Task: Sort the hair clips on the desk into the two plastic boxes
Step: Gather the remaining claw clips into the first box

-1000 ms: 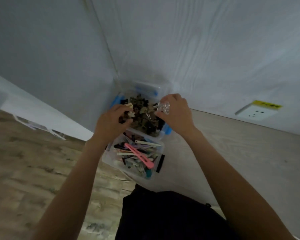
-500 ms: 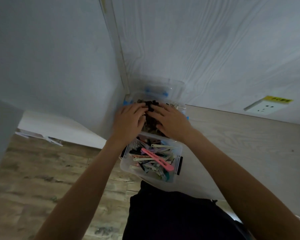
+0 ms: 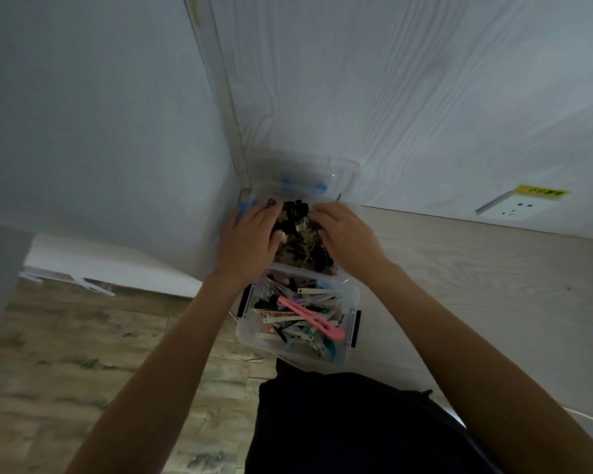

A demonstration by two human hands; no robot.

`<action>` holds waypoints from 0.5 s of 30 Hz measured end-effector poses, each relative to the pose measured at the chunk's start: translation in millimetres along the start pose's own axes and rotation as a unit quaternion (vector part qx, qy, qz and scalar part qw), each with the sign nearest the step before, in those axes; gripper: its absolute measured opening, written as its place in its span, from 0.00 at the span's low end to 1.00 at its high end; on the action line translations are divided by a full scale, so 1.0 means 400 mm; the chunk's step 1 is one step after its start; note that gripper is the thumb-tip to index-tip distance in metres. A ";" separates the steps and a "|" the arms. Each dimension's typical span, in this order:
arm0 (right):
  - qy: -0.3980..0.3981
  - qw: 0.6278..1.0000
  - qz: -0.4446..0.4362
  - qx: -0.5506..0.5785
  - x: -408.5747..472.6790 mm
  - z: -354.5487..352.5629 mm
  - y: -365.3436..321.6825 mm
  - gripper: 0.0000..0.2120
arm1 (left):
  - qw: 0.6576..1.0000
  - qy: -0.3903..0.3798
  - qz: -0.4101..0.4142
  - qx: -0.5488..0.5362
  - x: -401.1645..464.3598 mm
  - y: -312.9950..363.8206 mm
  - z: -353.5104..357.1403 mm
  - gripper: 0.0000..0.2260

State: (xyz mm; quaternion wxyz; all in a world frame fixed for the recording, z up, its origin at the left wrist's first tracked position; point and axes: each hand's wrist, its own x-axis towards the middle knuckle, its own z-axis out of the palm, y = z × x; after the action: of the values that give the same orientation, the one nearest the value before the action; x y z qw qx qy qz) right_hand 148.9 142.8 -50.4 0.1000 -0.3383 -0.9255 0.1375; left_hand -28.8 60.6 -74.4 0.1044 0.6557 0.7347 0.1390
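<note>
Two clear plastic boxes are sitting on the pale wood-grain desk (image 3: 476, 285), one behind the other, tucked into the corner where two white walls are meeting. The far box (image 3: 348, 172), at twelve o'clock from the person, is carrying blue latches and is heaped with dark and brownish claw clips (image 3: 300, 241). Both hands are lying palm-down on that heap: the left hand (image 3: 249, 239) is covering its nine o'clock side and the right hand (image 3: 348, 236) its three o'clock side, with fingers loosely spread and pressing on the clips. Whether either hand is pinching a clip underneath cannot be told.

The near box (image 3: 351, 323), at six o'clock from the far one and touching it, is showing black latches and is holding long flat clips in pastel shades, with a pink clip (image 3: 308, 318) lying diagonally on top.

At two o'clock a white wall socket (image 3: 514, 208) is wearing a yellow sticker (image 3: 541, 192); its writing is too small to read. No loose clips are showing on the desk.
</note>
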 end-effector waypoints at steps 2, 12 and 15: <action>0.051 0.997 0.039 0.052 0.027 -0.024 0.008 0.11 | 0.999 -0.033 -0.022 0.031 0.010 0.005 0.007 0.22; -0.025 0.967 0.013 0.252 -0.009 -0.060 -0.009 0.07 | 0.992 0.093 -0.015 -0.079 0.000 -0.015 -0.014 0.12; -0.033 0.995 -0.074 0.062 -0.044 -0.051 0.018 0.07 | 0.998 0.055 -0.002 -0.040 -0.024 -0.023 -0.002 0.15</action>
State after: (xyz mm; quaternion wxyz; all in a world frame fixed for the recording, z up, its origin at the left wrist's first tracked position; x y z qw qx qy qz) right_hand 172.0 140.3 -35.2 0.1000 -0.2576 -0.9405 0.1979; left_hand -36.6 50.1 -77.2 0.0903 0.6406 0.7349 0.2036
